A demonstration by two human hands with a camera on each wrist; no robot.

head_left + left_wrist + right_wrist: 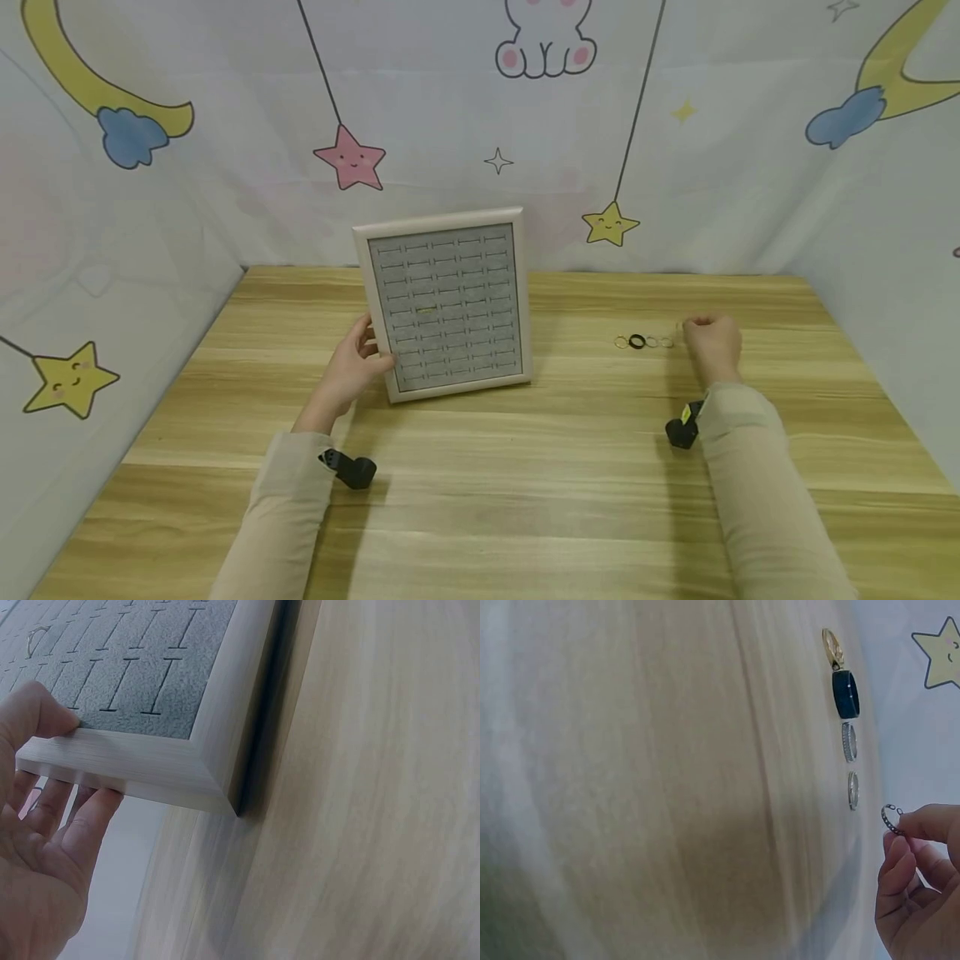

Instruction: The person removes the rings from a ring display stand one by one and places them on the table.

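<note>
My left hand (352, 367) grips the left edge of a pale-framed ring display board (521, 333), thumb on the front and fingers behind, as the left wrist view shows. The board stands tilted on the table, its grey padded face (142, 675) cut with rows of slots. One gold-toned ring (426, 310) sits in a slot. Between thumb and fingertips, my right hand (922, 877) pinches a thin dark-looking open ring (889, 817). Beside it on the table lie a gold ring (831, 649), a wide black ring (846, 694) and two silver rings (849, 742).
The wood-grain table (510, 500) ends at a white cloth backdrop (450, 108) printed with stars and moons. Black wrist cameras (356, 471) sit on both sleeves. The row of rings is to the right of the board.
</note>
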